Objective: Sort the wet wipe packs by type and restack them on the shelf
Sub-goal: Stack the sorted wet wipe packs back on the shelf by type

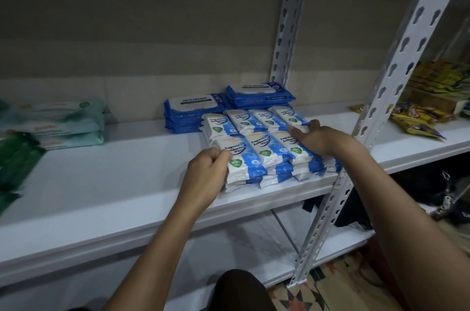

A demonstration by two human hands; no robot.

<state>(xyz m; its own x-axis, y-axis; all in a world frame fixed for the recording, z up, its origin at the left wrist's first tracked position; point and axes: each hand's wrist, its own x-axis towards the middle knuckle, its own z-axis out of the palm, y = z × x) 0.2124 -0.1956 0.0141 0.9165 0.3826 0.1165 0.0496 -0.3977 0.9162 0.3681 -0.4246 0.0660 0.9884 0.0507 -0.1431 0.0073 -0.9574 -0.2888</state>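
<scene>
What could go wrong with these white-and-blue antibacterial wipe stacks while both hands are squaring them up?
1. The front row of white-and-blue antibacterial wipe packs sits close to the white shelf's front edge; a push from the left hand might slide the bottom packs off.
2. The right hand rests across two rows; pressing unevenly could skew the slippery stacks.
3. The back row touches the dark blue Antabax packs, so shoving backward may mix the types.
</scene>
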